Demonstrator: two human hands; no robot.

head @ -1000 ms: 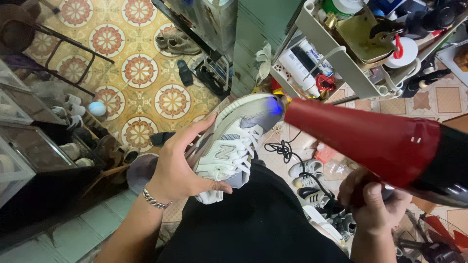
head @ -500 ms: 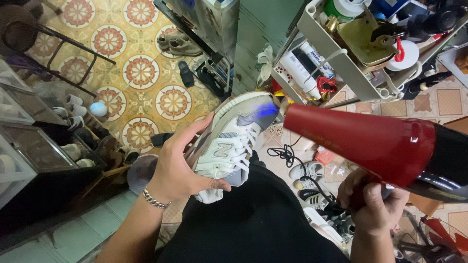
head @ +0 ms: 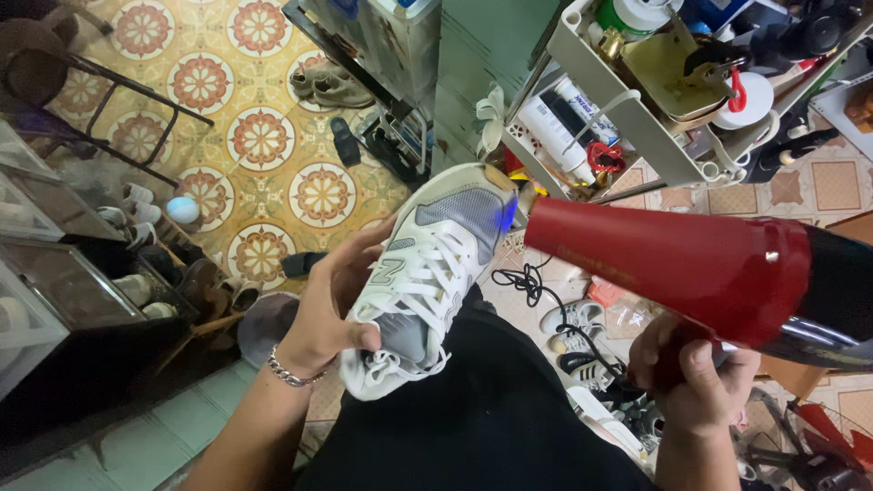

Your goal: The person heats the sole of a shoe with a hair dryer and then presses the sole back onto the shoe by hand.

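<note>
The white sneaker [head: 427,273] sits on the person's lap, toe pointing away, heel down on the black trousers [head: 473,409]. The left hand [head: 332,305] wraps its side, thumb pressed on the upper near the laces, fingers around the sole. The right hand [head: 696,377] is clenched round the handle of a red hair dryer [head: 673,264], whose nozzle nearly touches the toe; a blue glow shows on the mesh just beside the mouth.

The danger, as I judge it, is heat. With the nozzle this near one spot, the mesh or the glue at the toe could scorch or soften if the dryer lingers. The left thumb lies not far along the same upper, so a sweep toward the laces could blow hot air onto skin. The shoe rests only on a thigh and one hand; a slip of that grip could drop it among the other shoes [head: 577,332] on the floor. A black cord [head: 532,286] trails loose below the dryer and could snag. The cluttered rack [head: 655,82] stands just beyond the dryer's swing.
</note>
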